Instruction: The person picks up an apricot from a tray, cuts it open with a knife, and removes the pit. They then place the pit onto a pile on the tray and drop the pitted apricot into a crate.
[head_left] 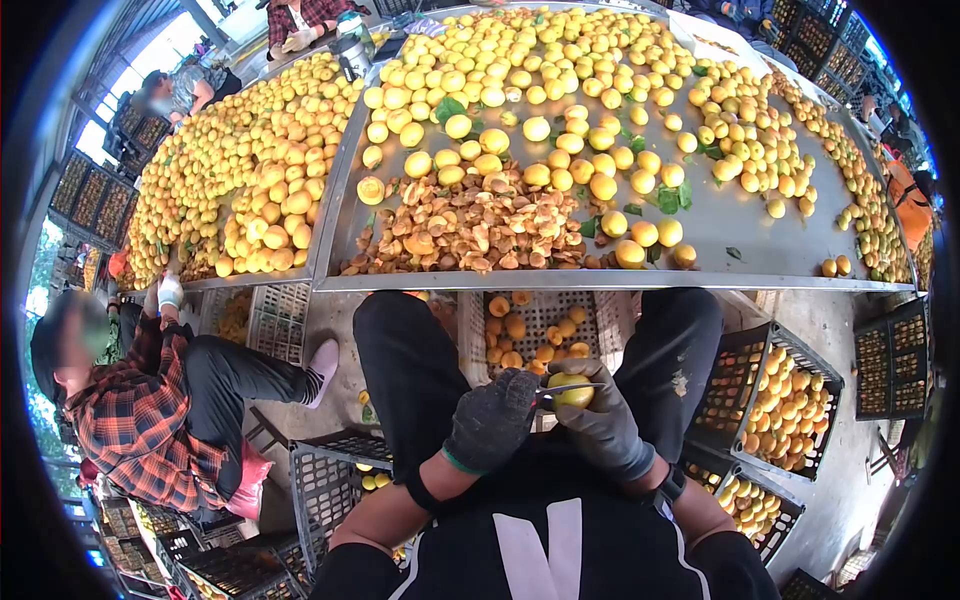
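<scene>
Above my lap, my left hand point(490, 420) in a dark knit glove is closed round the handle of a small knife. The knife's blade point(597, 385) points right and lies across a yellow-green apricot point(572, 397). That apricot is gripped by the fingers of my right hand point(608, 428), which wears a grey glove. Between my knees, a light plastic crate point(608, 325) holds orange apricot pieces point(513, 327). On the metal table point(345, 240) in front, a heap of reddish-brown pits point(480, 228) lies near the edge, with many whole apricots point(535, 128) behind it.
Black crates point(725, 390) with apricots stand at my right, and another black crate point(315, 490) stands at my left. A person in a plaid shirt point(145, 430) sits on the left by a second fruit-covered table section point(240, 180). Other people stand at the far side.
</scene>
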